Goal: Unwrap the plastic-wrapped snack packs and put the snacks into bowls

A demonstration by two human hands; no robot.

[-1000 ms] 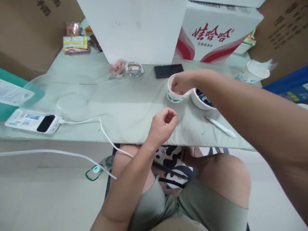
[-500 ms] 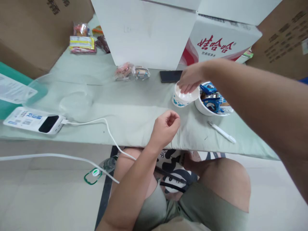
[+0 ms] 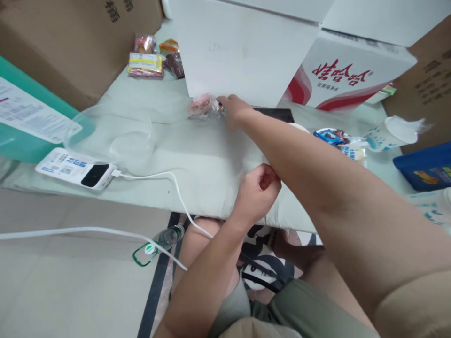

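My right hand [image 3: 237, 109] reaches across to two clear-wrapped snacks near the white box. Its fingers cover most of the right-hand snack [image 3: 221, 109]; blur hides whether they grip it. The pinkish wrapped snack [image 3: 200, 106] lies just left of the fingertips. My left hand [image 3: 259, 192] is curled into a loose fist above the table's front edge, with nothing visible in it. Behind my right forearm, only a bit of the white paper cup's rim [image 3: 299, 127] shows. The bowl of blue-wrapped snacks [image 3: 331, 136] is partly hidden by the same arm.
A dark phone [image 3: 276, 114] lies behind my right wrist. A power bank [image 3: 75, 168] with a white cable [image 3: 176, 188] and a clear plastic lid [image 3: 109, 136] are on the left. White boxes [image 3: 246, 51] stand at the back. A printed cup [image 3: 392, 134] and blue packet [image 3: 426, 166] are right.
My right hand has left the white cup and moved left to the wrapped snacks. My left hand stays curled near the same spot. The view has turned slightly right.
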